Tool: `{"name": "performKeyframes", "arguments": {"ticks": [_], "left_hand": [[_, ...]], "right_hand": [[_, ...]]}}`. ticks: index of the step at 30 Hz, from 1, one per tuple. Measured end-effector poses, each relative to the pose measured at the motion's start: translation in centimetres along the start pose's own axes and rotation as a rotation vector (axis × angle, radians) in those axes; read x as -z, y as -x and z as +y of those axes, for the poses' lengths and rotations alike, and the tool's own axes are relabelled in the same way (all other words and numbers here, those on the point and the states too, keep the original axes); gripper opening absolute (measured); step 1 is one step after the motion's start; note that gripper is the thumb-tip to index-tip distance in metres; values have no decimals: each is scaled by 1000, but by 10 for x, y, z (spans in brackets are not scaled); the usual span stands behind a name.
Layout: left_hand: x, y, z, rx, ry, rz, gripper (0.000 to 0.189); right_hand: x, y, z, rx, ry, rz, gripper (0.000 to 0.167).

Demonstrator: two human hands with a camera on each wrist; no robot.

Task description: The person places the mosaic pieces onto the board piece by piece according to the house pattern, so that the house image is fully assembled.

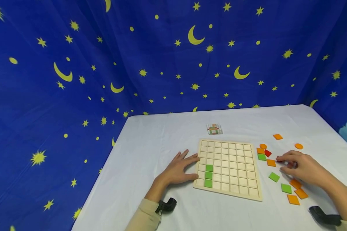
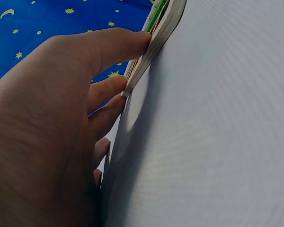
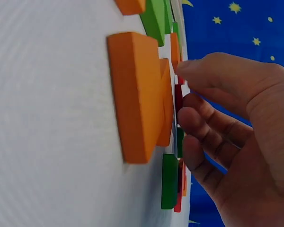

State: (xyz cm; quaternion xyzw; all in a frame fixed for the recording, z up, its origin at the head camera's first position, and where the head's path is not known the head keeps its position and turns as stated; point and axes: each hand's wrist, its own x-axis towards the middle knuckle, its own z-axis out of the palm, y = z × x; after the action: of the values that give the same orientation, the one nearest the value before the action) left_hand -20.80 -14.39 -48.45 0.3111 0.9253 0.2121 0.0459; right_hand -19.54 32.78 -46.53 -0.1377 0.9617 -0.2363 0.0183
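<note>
A pale wooden grid board (image 1: 228,170) lies on the table, with three green square tiles (image 1: 209,175) stacked in a column in its lower left cells. My left hand (image 1: 176,170) rests with spread fingers against the board's left edge; in the left wrist view its thumb (image 2: 128,45) touches the rim. On the right, my right hand (image 1: 302,165) is over loose tiles, its fingertips at a dark red piece (image 3: 179,97). Thumb and fingers stand apart there. Orange tiles (image 1: 295,183) and a green tile (image 3: 169,182) lie under and around this hand, some of them partly hidden.
A small pattern card (image 1: 214,129) lies behind the board. Near its right edge are an orange disc (image 1: 263,146), a red piece (image 1: 267,153) and several square tiles. Another orange disc (image 1: 298,146) lies farther right. A blue star-patterned curtain (image 1: 173,57) surrounds the white table (image 1: 150,138).
</note>
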Motion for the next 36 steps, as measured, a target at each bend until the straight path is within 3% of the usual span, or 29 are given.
{"name": "performKeyframes", "arguments": {"ticks": [13,22,36], "left_hand": [[1,0,1,4,1,2,69],[1,0,0,-3,3,4,69],[0,-1,0,1,2,-2,70]], "right_hand": [[-2,-1,2,-22,1,-3,39],[-3,-5,-2,13,10,26,37],[-10,-14,-6,42,24,2,36]]}}
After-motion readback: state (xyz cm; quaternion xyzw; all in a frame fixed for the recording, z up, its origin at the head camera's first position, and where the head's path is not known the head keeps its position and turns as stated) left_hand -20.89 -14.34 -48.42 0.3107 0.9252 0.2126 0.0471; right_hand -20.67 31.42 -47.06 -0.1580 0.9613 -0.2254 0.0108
